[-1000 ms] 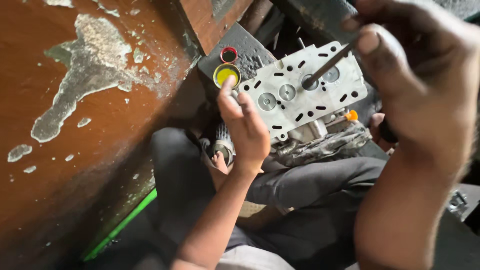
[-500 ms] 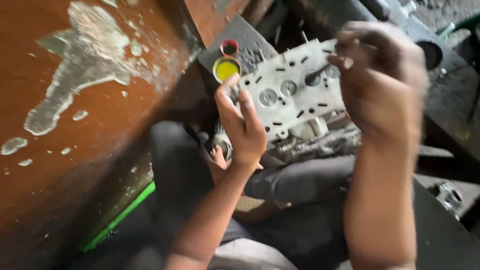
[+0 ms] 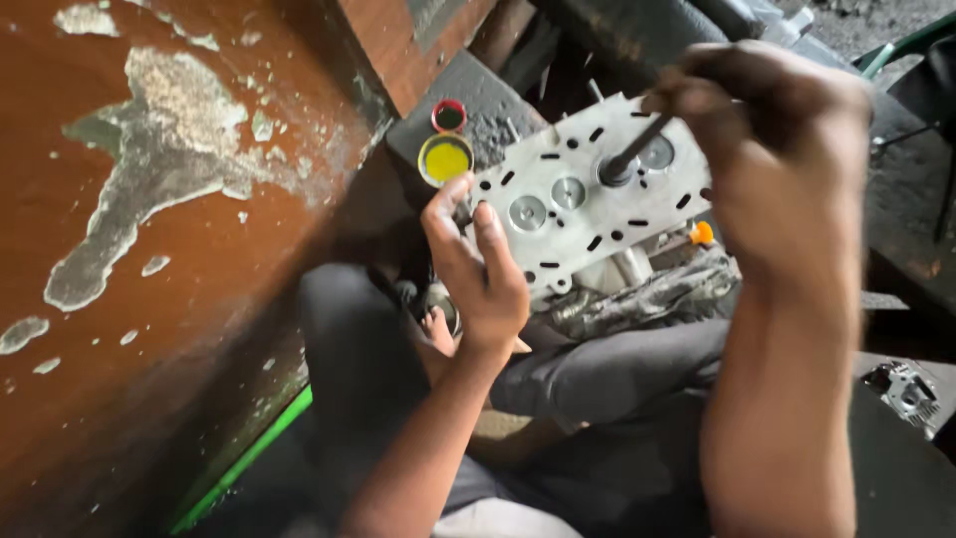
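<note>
Head: cylinder head (image 3: 588, 204) lies across my lap, centre, pale drilled face up
Left: my left hand (image 3: 478, 274) steadies its near-left edge; fingers spread flat
Right: my right hand (image 3: 787, 149) is clenched round dark rod (image 3: 629, 151); tip on a valve
Far-left: yellow tin (image 3: 445, 159); red cap (image 3: 449, 115) beyond

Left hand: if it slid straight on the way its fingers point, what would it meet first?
Probably the small yellow-filled tin. The left hand rests against the edge of the cylinder head, fingers pointing up toward that tin, though depth is unclear.
</note>
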